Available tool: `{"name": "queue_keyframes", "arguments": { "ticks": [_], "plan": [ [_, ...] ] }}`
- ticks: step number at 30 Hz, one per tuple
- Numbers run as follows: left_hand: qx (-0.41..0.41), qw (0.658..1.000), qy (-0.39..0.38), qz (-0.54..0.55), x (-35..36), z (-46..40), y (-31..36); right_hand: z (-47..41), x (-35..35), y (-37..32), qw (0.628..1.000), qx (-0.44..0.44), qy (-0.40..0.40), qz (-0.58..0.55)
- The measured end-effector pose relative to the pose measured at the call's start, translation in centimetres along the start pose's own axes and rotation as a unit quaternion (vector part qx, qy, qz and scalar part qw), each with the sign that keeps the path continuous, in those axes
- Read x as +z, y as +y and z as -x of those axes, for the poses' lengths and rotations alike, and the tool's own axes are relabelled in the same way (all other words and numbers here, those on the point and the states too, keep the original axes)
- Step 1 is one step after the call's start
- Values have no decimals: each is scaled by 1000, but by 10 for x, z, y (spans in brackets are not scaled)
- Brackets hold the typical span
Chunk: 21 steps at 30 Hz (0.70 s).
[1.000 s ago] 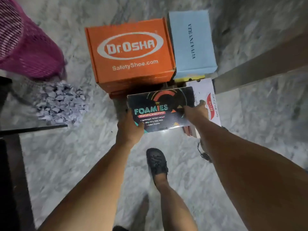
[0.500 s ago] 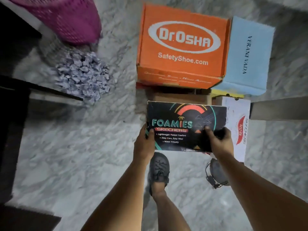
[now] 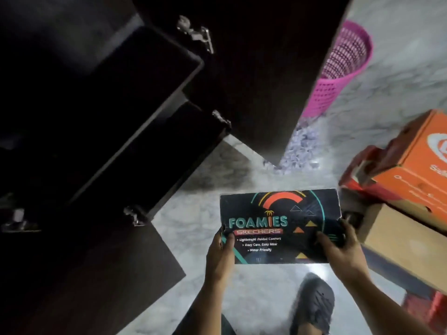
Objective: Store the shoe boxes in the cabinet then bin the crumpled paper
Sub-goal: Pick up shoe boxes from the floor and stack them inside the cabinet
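I hold a black Foamies shoe box (image 3: 278, 226) above the marble floor. My left hand (image 3: 219, 255) grips its left end and my right hand (image 3: 341, 250) grips its right end. The dark cabinet (image 3: 101, 131) fills the left, with its shelves showing and its doors (image 3: 261, 76) swung open. An orange Dr.Osha box (image 3: 416, 165) lies on a stack at the right, above a brown cardboard box (image 3: 399, 240). Crumpled paper (image 3: 300, 148) lies on the floor behind the open door, partly hidden by it.
A pink mesh bin (image 3: 338, 71) stands beyond the paper at the upper right. A lower cabinet door (image 3: 96, 274) juts out at the left. My dark shoe (image 3: 312, 303) is on the marble floor (image 3: 200, 209) under the box.
The view has swung left from the box stack to the open cabinet. The Foamies box stays in both hands, now off to the left of the stack.
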<state>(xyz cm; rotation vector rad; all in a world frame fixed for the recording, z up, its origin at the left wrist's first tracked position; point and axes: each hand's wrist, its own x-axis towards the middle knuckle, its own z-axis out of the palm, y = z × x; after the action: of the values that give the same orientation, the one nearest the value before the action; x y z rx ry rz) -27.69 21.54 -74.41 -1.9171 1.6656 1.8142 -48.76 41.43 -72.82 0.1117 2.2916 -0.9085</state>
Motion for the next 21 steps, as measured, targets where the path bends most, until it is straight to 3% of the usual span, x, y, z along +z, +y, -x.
{"name": "queue_keyframes", "arguments": {
  "ticks": [4,9,16,19,21],
  "plan": [
    [-22,993,118,12,-76,-22,4,-2,91,-67,995,-72,-65,36],
    [-31,958,257,121,-127,-103,-33,-30,205,-126,984,-137,-113,19],
    [32,905,380,192,-171,-257,-85,-122,396,-178,949,-271,-161,8],
    [37,887,403,220,-175,-312,-99,-153,456,-188,919,-359,-157,42],
    [52,868,440,224,-176,-340,-103,-172,484,-190,917,-370,-149,19]
  ]
}}
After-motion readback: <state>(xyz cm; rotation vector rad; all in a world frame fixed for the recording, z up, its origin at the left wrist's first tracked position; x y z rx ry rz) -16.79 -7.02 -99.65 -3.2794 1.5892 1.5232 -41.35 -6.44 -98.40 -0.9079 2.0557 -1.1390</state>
